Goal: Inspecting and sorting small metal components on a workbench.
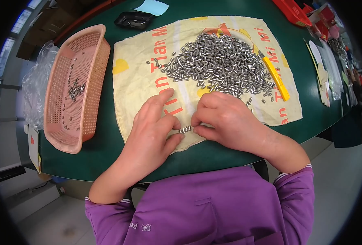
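Metal pieces (pixel 185 130), a short row over the near edge of the cloth (pixel 130 98), are pinched between the fingers of the left hand (pixel 151 117) and right hand (pixel 223 119). Left of the cloth, on the green counter (pixel 201 161), a pink basket (pixel 94 96) holds a few similar pieces (pixel 76 89). The heap (pixel 217 63) covers the cloth's far half, a yellow knife (pixel 277 81) at the cloth's right. Progress appears slight: one row in hand, most pieces loose; whether those basketed are finished cannot be told.

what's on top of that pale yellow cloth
A heap of small metal pieces and a yellow utility knife. The left hand and right hand hold pieces over the cloth. What the heap and hands cover is hidden.
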The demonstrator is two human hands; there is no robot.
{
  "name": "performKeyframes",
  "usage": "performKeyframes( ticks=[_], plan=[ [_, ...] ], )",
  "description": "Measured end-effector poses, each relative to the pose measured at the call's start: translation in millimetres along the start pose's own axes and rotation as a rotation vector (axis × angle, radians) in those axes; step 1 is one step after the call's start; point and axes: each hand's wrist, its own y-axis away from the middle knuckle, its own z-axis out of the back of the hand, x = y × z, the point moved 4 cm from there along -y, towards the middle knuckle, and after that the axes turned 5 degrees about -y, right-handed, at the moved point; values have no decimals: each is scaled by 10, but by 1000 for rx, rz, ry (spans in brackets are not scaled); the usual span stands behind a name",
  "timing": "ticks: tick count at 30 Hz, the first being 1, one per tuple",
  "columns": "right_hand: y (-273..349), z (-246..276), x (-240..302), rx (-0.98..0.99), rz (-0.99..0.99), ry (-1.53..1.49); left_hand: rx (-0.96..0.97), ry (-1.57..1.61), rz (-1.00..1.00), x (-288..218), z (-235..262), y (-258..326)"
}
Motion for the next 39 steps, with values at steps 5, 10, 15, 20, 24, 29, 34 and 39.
performKeyframes(
  ticks=[5, 10, 15, 20, 24, 29, 34, 39],
  plan=[
    [5, 0, -24, -3, -26, -6, -20, 20, -9, 8, -31, -12],
    [3, 4, -25, 16, -50, -30, -30, 29, -21, 10, -56, -15],
    [5, -1, -17, 38, -67, -56, -43, 35, -25, 0, -75, -10],
    [9, -24, -27, 35, -88, -90, -42, 55, 1, 19, -42, -1],
    [16, -81, -16, 19, -111, -104, -74, 87, 6, 39, -84, -3],
    [25, -110, -10, -4, -106, -94, -79, 91, 29, 47, -160, -20],
    [17, -109, 13, 22, -121, -113, -67, 145, 34, 56, -184, -16],
    [26, -105, 6, 58, -105, -113, -50, 138, 7, 55, -190, -13]
  ],
)
